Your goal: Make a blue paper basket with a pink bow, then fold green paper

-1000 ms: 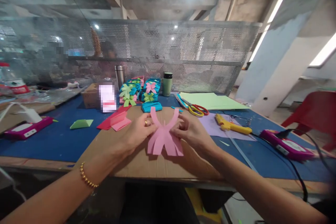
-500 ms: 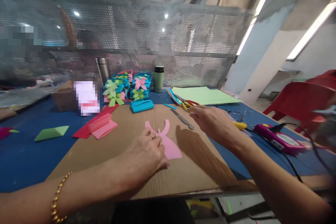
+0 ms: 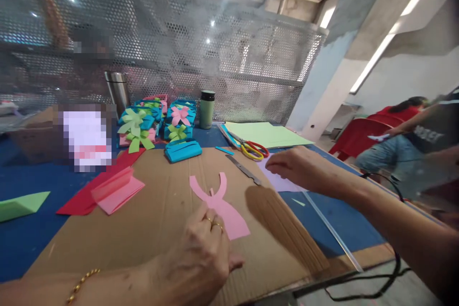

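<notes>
On the brown cardboard lies a pink paper cutout with two curved arms at its far end. My left hand is closed over its near left part, fingers curled and pressing down; the fingertips are hidden. Above the purple paper hovers my right hand, fingers reaching left and drooping loosely. I see nothing in it, though its underside is hidden. Left of it rest scissors with red and yellow handles, apart from the fingers. A grey knife blade lies between the scissors and the cutout.
Blue folded paper sits ahead, before paper-flower boxes. Behind stand a green tumbler and steel flask. Folded pink paper lies left, green sheets back right. A clear strip crosses the blue tabletop. A person sits far right.
The view has turned right, so the table things appear further left. My right hand has drawn away from the scissor handles, uncovering the purple paper. My left hand stays on the pink cutout.
</notes>
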Demonstrator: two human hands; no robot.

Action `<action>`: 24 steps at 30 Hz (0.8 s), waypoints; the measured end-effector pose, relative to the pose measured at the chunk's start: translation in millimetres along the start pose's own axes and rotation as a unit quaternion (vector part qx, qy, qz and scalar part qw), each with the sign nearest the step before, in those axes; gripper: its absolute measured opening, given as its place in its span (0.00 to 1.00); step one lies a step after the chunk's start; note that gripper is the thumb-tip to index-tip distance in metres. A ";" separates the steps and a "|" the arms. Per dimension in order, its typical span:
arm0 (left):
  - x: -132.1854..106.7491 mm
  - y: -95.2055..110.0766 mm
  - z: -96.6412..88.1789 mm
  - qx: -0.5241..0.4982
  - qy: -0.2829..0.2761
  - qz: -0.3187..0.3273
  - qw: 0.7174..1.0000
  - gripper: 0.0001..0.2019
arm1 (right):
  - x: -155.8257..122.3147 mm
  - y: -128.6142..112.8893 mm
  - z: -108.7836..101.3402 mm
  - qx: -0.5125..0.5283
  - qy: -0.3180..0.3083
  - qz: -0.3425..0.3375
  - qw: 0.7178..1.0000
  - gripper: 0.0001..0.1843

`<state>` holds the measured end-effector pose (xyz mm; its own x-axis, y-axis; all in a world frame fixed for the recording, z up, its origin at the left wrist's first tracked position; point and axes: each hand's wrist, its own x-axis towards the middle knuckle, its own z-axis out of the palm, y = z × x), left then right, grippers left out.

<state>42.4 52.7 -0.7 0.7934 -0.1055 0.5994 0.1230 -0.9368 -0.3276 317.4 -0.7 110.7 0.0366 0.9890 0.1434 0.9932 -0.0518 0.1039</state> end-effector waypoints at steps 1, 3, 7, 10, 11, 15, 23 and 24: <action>-1.5 -0.4 0.9 -0.001 0.003 -0.002 1.000 0.19 | 5.8 -4.0 -0.4 -0.002 0.018 0.015 1.000 0.12; -5.4 -0.7 4.3 0.002 0.016 -0.007 1.000 0.19 | 15.9 -17.6 -1.0 -0.007 0.066 0.047 0.997 0.14; -12.1 0.6 12.0 0.011 0.077 -0.020 0.997 0.22 | 14.1 -57.9 -2.7 0.006 0.184 0.071 0.980 0.16; -13.1 1.6 12.4 0.011 0.065 -0.017 0.998 0.20 | 1.5 -78.4 4.2 0.092 0.306 0.023 0.947 0.16; -13.0 1.8 11.6 0.010 0.060 -0.016 0.998 0.19 | -0.9 -80.2 9.7 0.126 0.328 0.008 0.936 0.16; -13.2 2.8 9.1 0.014 0.047 -0.027 0.998 0.18 | 4.8 -67.6 42.8 0.204 0.301 0.008 0.932 0.15; -12.8 6.9 6.7 0.036 0.044 -0.045 0.997 0.23 | 14.5 -58.0 73.7 0.277 0.221 0.010 0.935 0.16; -12.2 6.9 6.1 0.039 0.046 -0.045 0.997 0.23 | 13.3 -61.2 73.1 0.274 0.215 0.003 0.937 0.16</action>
<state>37.2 49.5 -14.8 0.7196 -0.0551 0.6922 0.2405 -0.9153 -0.3230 265.2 25.8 34.3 0.1110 0.8354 0.5383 0.9048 0.1392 -0.4025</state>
